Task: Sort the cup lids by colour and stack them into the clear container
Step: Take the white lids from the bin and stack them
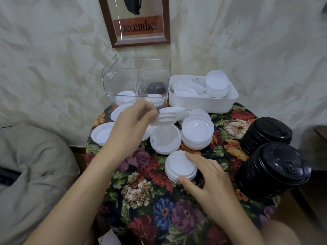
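Nearest me, my right hand [212,181] curls round a short stack of white lids [179,165] on the counter [141,191]. My left hand [131,126] pinches 1 white lid [171,114], raised just before the clear container [136,80]; I judge left is nearer.
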The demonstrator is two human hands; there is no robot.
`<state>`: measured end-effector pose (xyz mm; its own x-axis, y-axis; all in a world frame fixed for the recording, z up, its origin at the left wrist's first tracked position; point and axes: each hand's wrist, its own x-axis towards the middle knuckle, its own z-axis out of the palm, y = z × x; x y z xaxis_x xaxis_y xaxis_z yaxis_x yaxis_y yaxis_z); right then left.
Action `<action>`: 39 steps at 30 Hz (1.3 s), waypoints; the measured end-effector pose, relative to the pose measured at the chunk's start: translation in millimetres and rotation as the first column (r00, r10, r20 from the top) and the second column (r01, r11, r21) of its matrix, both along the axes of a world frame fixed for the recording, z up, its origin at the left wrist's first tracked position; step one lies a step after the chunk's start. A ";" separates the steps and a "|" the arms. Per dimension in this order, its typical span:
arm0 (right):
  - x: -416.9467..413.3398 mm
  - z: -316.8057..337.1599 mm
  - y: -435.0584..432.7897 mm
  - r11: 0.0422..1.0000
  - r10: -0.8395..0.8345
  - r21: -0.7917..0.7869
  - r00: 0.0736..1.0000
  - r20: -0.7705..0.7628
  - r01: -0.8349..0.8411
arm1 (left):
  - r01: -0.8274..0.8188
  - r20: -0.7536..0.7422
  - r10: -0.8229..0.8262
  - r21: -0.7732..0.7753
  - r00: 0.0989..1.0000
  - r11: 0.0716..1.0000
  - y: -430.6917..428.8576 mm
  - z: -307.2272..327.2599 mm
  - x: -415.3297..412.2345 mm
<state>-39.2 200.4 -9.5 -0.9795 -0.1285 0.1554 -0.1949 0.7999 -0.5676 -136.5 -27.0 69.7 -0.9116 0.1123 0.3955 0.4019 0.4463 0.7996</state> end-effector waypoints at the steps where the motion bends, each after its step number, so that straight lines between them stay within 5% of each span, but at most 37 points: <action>1: 0.6 0.1 0.0 1.000 -0.001 -0.007 1.000 -0.002 0.001 | 0.029 0.047 -0.033 0.092 0.998 0.995 4.0 -2.6 7.9; 6: 2.8 5.1 -0.4 0.996 -0.005 -0.084 1.000 0.020 0.007 | -0.039 0.347 -0.146 0.475 0.926 0.879 21.9 -22.7 33.9; 12: 3.2 6.9 -0.6 0.997 0.030 -0.066 0.999 0.032 -0.028 | -0.149 0.529 -0.172 0.510 0.831 0.847 23.4 -43.9 46.6; 24: 4.4 4.1 1.4 0.995 0.028 -0.094 1.000 0.005 -0.027 | -0.001 0.341 -0.011 0.037 0.940 0.999 19.6 -58.7 56.5; 39: 2.2 0.1 4.2 0.997 0.022 -0.068 0.999 0.033 -0.020 | 0.146 0.204 -0.081 -0.331 0.976 0.932 3.4 -58.0 63.7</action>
